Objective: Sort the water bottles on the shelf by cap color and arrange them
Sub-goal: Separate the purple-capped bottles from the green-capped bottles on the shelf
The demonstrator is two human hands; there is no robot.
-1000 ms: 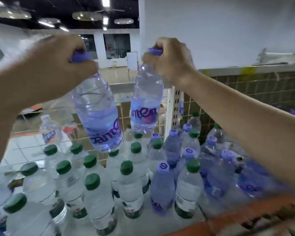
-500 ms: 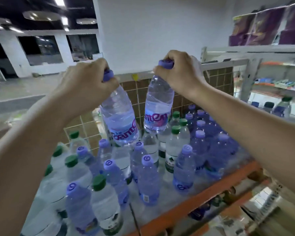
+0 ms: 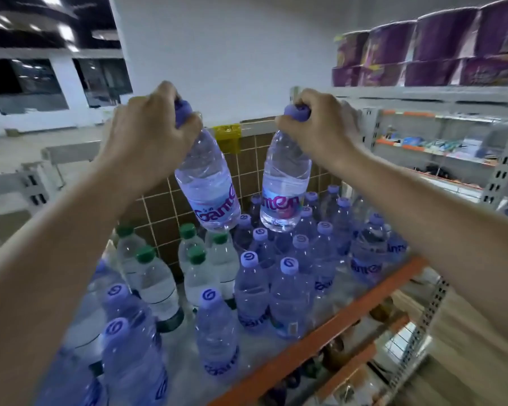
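Up high, left hand [image 3: 147, 133] gripping one purple-capped bottle [image 3: 207, 183] by its neck, right hand [image 3: 320, 127] gripping another bottle [image 3: 285, 183], labels partly reading "Gante"

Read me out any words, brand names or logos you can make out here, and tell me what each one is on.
"Gante": label of the bottle in the left hand.
"nten", partly turned away: label of the bottle in the right hand.
Swirl "G" logo: purple caps of standing bottles.
Green-capped bottles' labels, purple packages: unreadable.
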